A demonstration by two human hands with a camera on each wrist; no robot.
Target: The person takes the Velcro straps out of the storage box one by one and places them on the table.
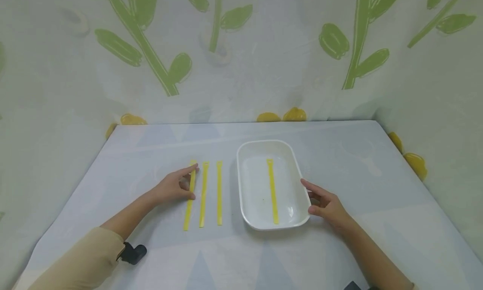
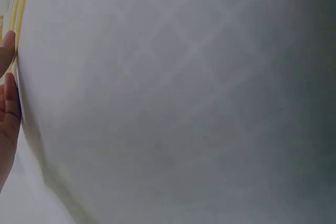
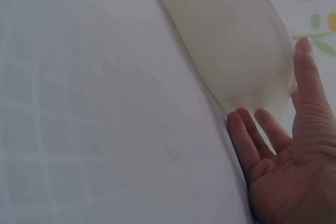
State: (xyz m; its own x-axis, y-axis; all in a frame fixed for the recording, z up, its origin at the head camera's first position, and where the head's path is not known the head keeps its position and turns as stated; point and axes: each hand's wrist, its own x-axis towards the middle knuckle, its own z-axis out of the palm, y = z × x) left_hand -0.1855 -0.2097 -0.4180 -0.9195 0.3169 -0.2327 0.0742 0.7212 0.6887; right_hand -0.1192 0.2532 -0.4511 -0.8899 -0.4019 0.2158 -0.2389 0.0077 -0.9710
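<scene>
In the head view my left hand [image 1: 173, 187] is at the leftmost of three flat yellow strips [image 1: 187, 216] outside the tray, its index finger and thumb spread along it. That strip leans slightly. Two more yellow strips, a middle one [image 1: 203, 197] and a right one [image 1: 219, 193], lie beside it, each with a small slot at the far end. A similar yellow strip [image 1: 273, 191] lies inside a white tray [image 1: 242, 204]. My right hand [image 1: 330, 208] touches the tray's right side with extended fingers; the right wrist view shows these fingertips [image 3: 235, 121] against its outer wall.
The pale table [image 1: 358, 164] has a raised far edge against a plant-patterned cloth backdrop [image 1: 264, 80]. Cloth also rises along both sides. A black wrist camera [image 1: 133, 253] sits on the left sleeve.
</scene>
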